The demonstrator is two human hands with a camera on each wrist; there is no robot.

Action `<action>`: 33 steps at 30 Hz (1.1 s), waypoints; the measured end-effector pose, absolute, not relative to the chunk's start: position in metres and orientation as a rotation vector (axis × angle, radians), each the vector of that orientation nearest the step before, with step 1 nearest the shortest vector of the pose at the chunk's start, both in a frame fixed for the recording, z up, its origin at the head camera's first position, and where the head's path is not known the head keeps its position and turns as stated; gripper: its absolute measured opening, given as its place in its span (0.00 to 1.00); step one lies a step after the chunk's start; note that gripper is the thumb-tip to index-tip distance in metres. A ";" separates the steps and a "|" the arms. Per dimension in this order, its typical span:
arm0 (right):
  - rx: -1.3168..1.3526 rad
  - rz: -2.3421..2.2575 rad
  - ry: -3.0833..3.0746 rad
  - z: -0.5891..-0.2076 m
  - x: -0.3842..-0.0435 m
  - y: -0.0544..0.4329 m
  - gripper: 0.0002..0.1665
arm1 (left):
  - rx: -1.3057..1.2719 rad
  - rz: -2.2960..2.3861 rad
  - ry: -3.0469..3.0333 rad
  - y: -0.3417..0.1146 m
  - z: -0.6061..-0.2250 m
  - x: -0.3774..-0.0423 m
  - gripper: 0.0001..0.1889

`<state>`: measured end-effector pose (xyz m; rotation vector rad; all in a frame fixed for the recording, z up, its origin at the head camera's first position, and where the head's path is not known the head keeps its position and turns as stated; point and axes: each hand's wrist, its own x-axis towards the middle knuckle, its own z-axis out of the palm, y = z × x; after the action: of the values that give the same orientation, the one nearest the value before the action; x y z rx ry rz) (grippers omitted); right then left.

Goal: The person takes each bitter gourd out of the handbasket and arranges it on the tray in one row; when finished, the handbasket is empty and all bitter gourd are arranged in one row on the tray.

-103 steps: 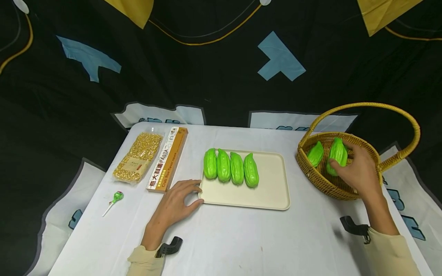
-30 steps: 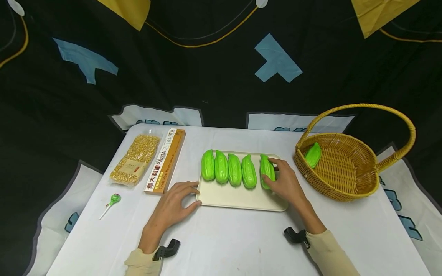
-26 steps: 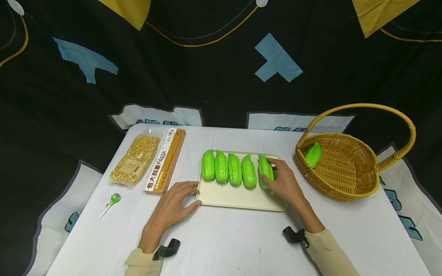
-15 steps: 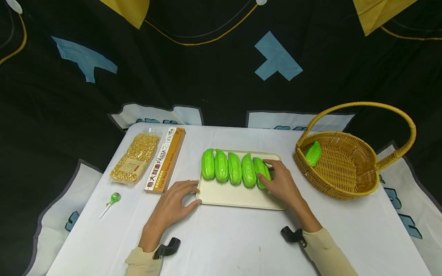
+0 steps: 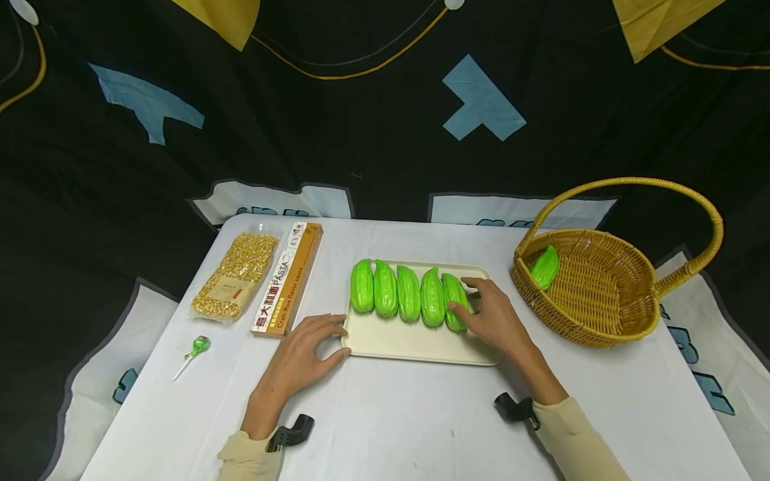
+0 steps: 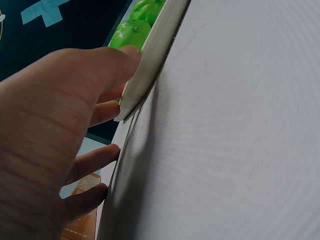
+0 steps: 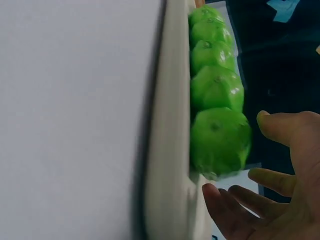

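Note:
Several glossy green bitter melons lie side by side on the cream tray [image 5: 397,341] in the head view. My right hand [image 5: 496,317] is beside the rightmost bitter melon [image 5: 455,304]. In the right wrist view, a gap shows between its parted fingers [image 7: 272,182] and this bitter melon, and nothing is in its grasp. At the tray's left end, my left hand [image 5: 303,351] rests with spread fingers. The left wrist view shows its thumb [image 6: 125,60] against the tray's rim. One more bitter melon [image 5: 545,267] leans inside the wicker basket [image 5: 595,287].
Left of the tray are a pasta box [image 5: 289,280], a bag of corn kernels [image 5: 237,267] and a lollipop [image 5: 200,345]. The basket's tall arched handle [image 5: 637,182] rises at the right. A dark curtain [image 5: 361,133] hangs behind the table.
My right hand has brought a bitter melon from the basket to the tray, slid it left against the row and let it go. My left hand has stayed at the tray's left end.

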<state>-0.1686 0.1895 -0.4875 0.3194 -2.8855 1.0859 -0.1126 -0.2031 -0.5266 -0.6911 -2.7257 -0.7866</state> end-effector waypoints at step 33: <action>0.056 1.070 -2.689 -0.439 -0.180 0.293 0.31 | -0.678 -0.787 -2.740 -0.203 -0.527 -0.113 0.16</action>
<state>-0.1798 0.2929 -0.4386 0.0558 -2.6893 1.0700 -0.1132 -0.2033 -0.5267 -0.6781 -2.7397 -0.7869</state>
